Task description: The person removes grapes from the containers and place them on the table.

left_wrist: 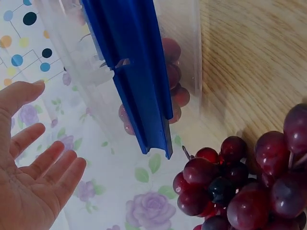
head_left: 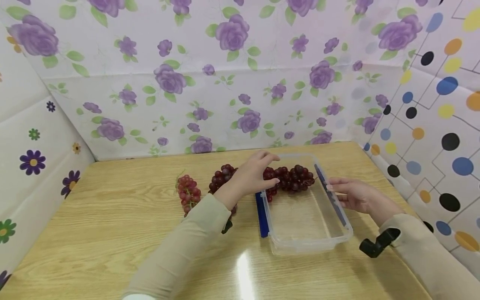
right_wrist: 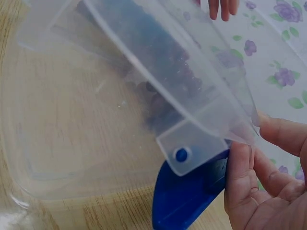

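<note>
A clear plastic food container point(head_left: 309, 241) with blue side latches lies without a lid on the wooden table. Inside, along its far end, is a bunch of dark red grapes point(head_left: 294, 179). My right hand point(head_left: 358, 196) pinches the container's right rim, thumb on the edge and fingers against the outer wall, beside a hanging blue latch point(right_wrist: 187, 196). Over the container's left rim hovers my left hand point(head_left: 251, 177), fingers spread and holding nothing. The left wrist view shows it apart from the left blue latch point(left_wrist: 139, 81).
Left of the container, partly behind my left forearm, lies a second bunch of dark grapes point(head_left: 221, 177). Farther left is a smaller bunch of lighter red grapes point(head_left: 188, 191). Flower-printed sheeting point(head_left: 200, 112) rises behind the table, with dotted sheeting point(head_left: 446, 141) on the right.
</note>
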Available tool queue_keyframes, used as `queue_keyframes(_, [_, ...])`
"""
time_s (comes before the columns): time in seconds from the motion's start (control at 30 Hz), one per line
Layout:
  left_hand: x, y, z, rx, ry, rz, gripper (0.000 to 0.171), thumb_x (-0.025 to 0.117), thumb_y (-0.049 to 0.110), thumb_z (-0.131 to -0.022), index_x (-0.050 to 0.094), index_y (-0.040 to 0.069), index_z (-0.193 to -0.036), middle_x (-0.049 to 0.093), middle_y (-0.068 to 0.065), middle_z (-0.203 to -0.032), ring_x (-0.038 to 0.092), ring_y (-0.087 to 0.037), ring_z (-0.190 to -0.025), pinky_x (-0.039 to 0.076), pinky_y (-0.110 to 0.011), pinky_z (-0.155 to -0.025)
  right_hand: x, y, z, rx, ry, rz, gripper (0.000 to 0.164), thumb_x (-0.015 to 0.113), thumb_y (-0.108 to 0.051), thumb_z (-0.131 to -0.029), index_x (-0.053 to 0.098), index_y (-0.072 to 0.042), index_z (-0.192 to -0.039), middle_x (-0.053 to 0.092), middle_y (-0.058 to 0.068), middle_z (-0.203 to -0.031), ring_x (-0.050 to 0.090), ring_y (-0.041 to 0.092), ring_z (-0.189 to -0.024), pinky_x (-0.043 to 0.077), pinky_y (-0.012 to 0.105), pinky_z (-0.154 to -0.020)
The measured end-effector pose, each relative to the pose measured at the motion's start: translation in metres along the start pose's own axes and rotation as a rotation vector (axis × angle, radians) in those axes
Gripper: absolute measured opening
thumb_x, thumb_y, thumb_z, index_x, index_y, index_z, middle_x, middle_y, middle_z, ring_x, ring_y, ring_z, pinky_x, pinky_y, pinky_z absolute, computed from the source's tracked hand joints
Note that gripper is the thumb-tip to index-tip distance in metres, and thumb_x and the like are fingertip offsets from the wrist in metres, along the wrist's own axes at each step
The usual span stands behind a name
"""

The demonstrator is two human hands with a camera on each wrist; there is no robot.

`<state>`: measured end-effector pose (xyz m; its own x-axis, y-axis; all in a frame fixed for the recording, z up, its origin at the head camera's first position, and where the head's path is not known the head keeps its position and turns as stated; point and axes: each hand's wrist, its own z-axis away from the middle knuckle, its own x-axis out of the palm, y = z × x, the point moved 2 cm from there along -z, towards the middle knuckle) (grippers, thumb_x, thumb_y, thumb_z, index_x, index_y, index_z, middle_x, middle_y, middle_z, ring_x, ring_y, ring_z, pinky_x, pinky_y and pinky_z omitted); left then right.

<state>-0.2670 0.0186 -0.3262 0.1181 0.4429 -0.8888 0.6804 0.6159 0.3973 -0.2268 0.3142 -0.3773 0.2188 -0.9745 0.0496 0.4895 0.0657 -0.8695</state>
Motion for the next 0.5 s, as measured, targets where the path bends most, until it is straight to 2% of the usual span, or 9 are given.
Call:
queue_keyframes(0.13, [0.005, -0.001, -0.005, -0.004, -0.017, 0.007, 0.053, 0.067, 0.029, -0.089, 0.046, 0.017, -0.136, 0.046, -0.008, -0.136, 0.052, -0.024, -0.118, 0.051, -0.037, -0.087, 0.0, 0.0, 0.0, 0.0, 0.004, 0.007, 0.026, 0.061, -0.019, -0.094, 0.049, -0.016, -0.118, 0.06, -0.007, -0.089, 0.059, 0.009, -0.078, 0.053, 0.023, -0.071])
queue_keyframes(0.27, [0.01, -0.003, -0.01, -0.001, -0.038, 0.007, 0.055, 0.068, 0.028, -0.089, 0.045, 0.014, -0.137, 0.046, -0.009, -0.136, 0.049, -0.025, -0.122, 0.047, -0.037, -0.094, 0.0, 0.0, 0.0, 0.001, 0.006, 0.015, 0.032, 0.06, -0.019, -0.094, 0.046, -0.014, -0.123, 0.059, -0.008, -0.09, 0.059, 0.009, -0.079, 0.053, 0.023, -0.071])
queue_keyframes(0.5, [0.02, -0.002, -0.016, -0.007, -0.084, -0.033, 0.056, 0.067, 0.03, -0.089, 0.045, 0.016, -0.138, 0.046, -0.008, -0.136, 0.049, -0.024, -0.122, 0.047, -0.037, -0.096, 0.001, -0.001, 0.001, -0.002, 0.006, 0.004, 0.025, 0.062, -0.018, -0.093, 0.051, -0.015, -0.115, 0.061, -0.007, -0.088, 0.06, 0.01, -0.078, 0.053, 0.024, -0.071])
